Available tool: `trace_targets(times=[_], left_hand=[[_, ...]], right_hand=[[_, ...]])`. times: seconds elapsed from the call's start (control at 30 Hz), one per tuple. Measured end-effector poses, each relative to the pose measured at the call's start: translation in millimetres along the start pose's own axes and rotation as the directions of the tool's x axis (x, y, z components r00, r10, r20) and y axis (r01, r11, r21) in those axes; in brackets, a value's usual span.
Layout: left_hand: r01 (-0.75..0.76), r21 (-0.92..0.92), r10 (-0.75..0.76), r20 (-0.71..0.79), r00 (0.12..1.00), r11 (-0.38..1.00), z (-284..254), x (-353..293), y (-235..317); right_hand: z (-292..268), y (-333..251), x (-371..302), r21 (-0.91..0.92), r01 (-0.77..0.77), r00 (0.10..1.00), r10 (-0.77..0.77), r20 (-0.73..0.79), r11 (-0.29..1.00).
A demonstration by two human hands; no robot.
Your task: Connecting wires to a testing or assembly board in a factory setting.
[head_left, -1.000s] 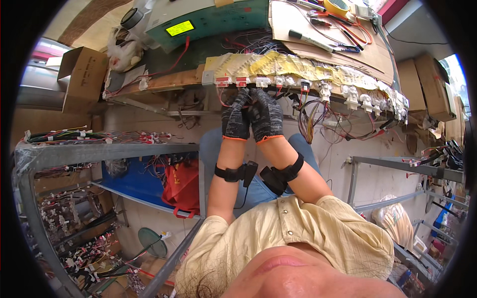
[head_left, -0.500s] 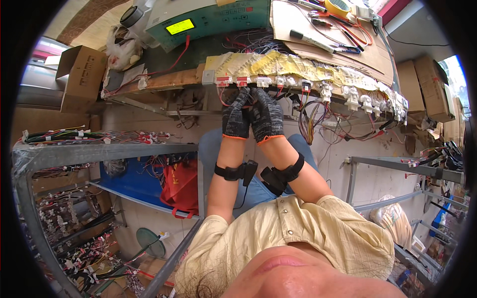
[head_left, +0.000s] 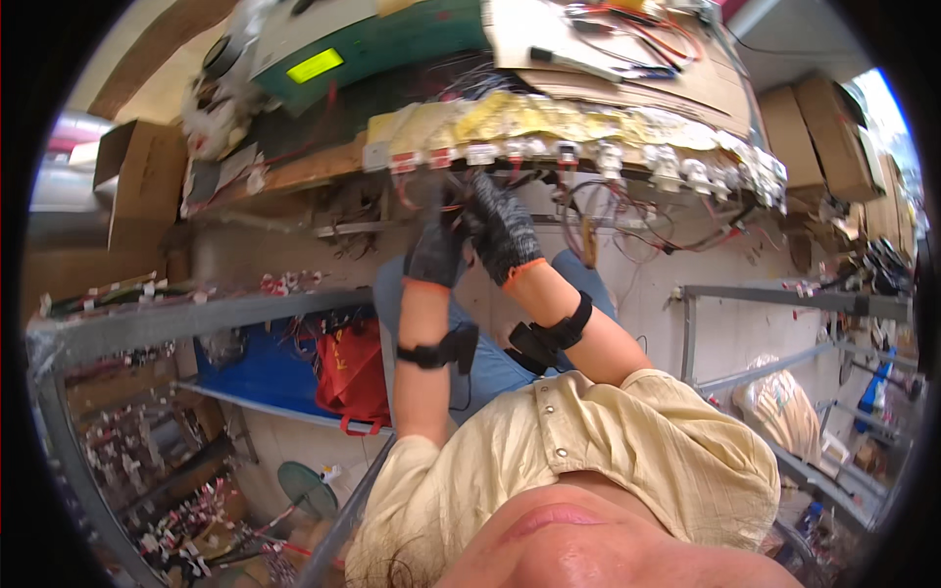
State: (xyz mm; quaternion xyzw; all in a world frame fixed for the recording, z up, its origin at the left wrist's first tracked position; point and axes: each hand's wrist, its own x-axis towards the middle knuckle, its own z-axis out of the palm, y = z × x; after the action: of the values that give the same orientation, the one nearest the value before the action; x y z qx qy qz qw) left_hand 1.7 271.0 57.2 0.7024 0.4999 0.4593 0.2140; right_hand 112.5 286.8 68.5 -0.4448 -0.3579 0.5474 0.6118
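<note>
left hand [head_left: 438, 250]: dark knit glove with an orange cuff, forearm straight up from the lower edge, black strap round the wrist; fingers are up in the tangle of red and black wires [head_left: 588, 211], blurry, so can't tell if it's gripping anything

right hand [head_left: 502, 227]: same kind of glove, touching the left one, elbow bent out to the right; fingers curled toward the wires, grip not clear either

wires: hanging right under the front edge of the wooden table [head_left: 294, 176], below a row of white connector plugs [head_left: 608, 157]

room: pretty tight, grey metal shelf rail [head_left: 196, 316] down left, another rail at right
</note>
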Motion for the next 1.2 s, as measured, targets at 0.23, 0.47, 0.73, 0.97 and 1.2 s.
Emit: trace_targets(times=[0.23, 0.47, 0.73, 0.97, 1.2], left_hand=[[-0.326, 0.423, 0.334, 0.058, 0.941, 0.846, -21.3, 88.4, 122.6], [-0.283, 0.720, -0.203, 0.508, 0.837, 0.634, 74.2, 254.7, 61.9], [-0.107, -0.075, 0.131, 0.528, 0.839, 0.991, 33.1, 81.8, 156.8], [0.647, -0.317, -0.503, 0.429, 0.750, 0.694, 16.7, -3.7, 131.6], [0.610, -0.411, -0.465, 0.404, 0.788, 0.677, 18.9, -5.2, 111.1]], right_hand=[[-142.8, -89.3, -64.5, -0.086, -0.451, 0.761, 0.433, 0.482, 0.888], [-201.1, -152.1, -85.7, -0.202, -0.528, 0.595, 0.529, 0.606, 0.825], [-147.6, -141.6, -2.2, -0.047, -0.150, 0.970, 0.156, 0.188, 0.988], [-95.1, -112.8, 84.1, -0.471, 0.468, 0.883, -0.382, 0.272, 0.747], [-85.4, -103.7, 84.3, -0.776, 0.576, 0.776, -0.472, 0.419, 0.257]])
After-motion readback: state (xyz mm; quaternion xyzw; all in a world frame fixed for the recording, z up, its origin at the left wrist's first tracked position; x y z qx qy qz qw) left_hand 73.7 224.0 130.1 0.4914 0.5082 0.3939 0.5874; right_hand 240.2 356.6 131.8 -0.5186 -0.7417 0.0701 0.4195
